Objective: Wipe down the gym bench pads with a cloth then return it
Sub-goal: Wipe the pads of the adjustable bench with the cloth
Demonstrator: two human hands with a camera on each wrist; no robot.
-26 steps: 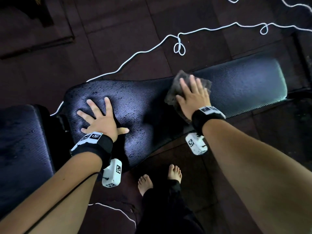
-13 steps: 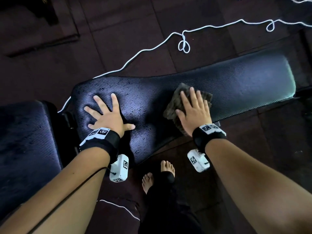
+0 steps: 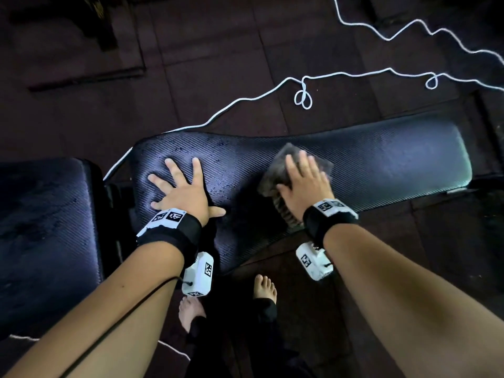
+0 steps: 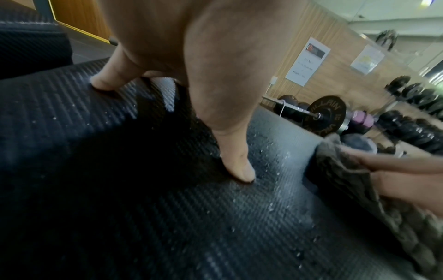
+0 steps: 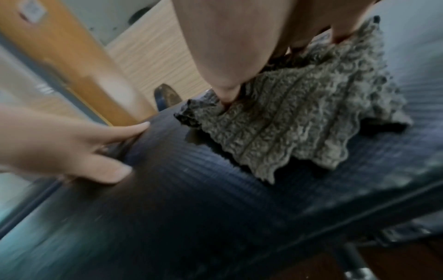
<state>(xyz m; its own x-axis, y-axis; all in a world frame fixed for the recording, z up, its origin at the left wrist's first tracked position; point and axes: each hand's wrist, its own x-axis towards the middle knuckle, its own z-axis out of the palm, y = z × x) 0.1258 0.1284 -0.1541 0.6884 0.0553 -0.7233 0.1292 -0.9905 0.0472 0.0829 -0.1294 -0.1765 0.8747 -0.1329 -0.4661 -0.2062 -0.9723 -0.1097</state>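
The long black ribbed back pad (image 3: pixel 381 165) of the gym bench lies across the head view, with droplets on it between my hands. My left hand (image 3: pixel 182 195) lies flat on its wide end with the fingers spread, and the thumb (image 4: pixel 237 166) presses into the pad. My right hand (image 3: pixel 305 184) presses flat on a crumpled grey cloth (image 3: pixel 274 170) at mid-pad. In the right wrist view the cloth (image 5: pixel 299 123) lies spread under my thumb and fingers. The cloth (image 4: pixel 347 181) also shows at the right of the left wrist view.
The black seat pad (image 3: pixel 41 227) is at the left, across a narrow gap. A white cord (image 3: pixel 302 96) snakes over the dark floor tiles beyond the bench. My bare feet (image 3: pixel 264 287) stand at the near side. A barbell plate (image 4: pixel 323 115) and dumbbell racks (image 4: pixel 412 98) are further off.
My right hand has slid the cloth along the pad toward my left hand and toward the near edge. The left hand has stayed planted.
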